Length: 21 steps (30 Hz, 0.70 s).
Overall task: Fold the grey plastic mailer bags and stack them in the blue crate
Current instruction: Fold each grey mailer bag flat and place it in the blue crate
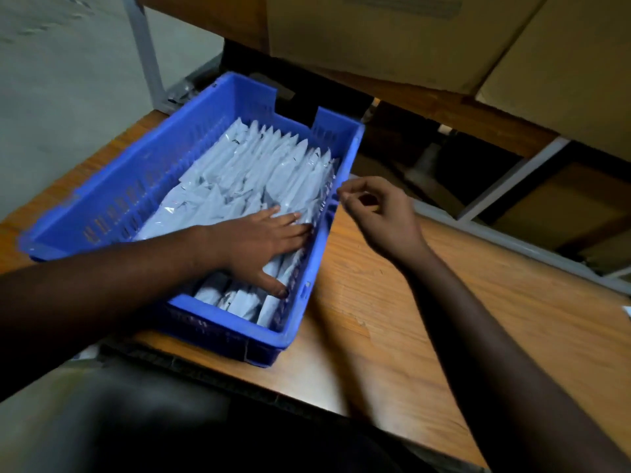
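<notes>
Your left hand [263, 240] is lying flat, fingers straight, pressing down on the folded bags [259, 172] at the near right of the crate [112, 196]. Your right hand [379, 213] is hovering just outside the crate's right wall, fingers loosely curled and holding nothing. The bags are standing packed in rows inside the crate, which is sitting on the table [426, 319]. Boxes [409, 35] are resting on a shelf beyond.

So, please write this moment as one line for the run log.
left hand: flat on folded mailer bags in blue crate | right hand: empty, loosely curled above wooden table
</notes>
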Available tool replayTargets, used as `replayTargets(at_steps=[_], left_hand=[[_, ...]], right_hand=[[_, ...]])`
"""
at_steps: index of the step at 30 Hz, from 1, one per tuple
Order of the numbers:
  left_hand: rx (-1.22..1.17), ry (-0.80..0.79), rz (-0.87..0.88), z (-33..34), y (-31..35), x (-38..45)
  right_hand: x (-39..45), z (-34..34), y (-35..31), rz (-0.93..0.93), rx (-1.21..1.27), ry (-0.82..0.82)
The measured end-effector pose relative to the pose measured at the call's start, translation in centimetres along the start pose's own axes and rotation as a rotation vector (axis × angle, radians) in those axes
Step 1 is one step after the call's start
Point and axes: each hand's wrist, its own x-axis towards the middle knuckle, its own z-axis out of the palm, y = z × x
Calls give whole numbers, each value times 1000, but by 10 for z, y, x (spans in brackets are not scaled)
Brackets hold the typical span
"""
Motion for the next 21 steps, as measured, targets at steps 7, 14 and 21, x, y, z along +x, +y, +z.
replayTargets(at_steps=[7,14,21], left_hand=[[255,-168,-123,3,8,5],[147,-63,-92,-5,7,-6],[-261,632,-353,-43,17,-27]], right_hand=[[-16,26,11,-116,-93,-94],[-21,24,10,-101,-82,-101],[-43,-5,-11,-115,74,-2]])
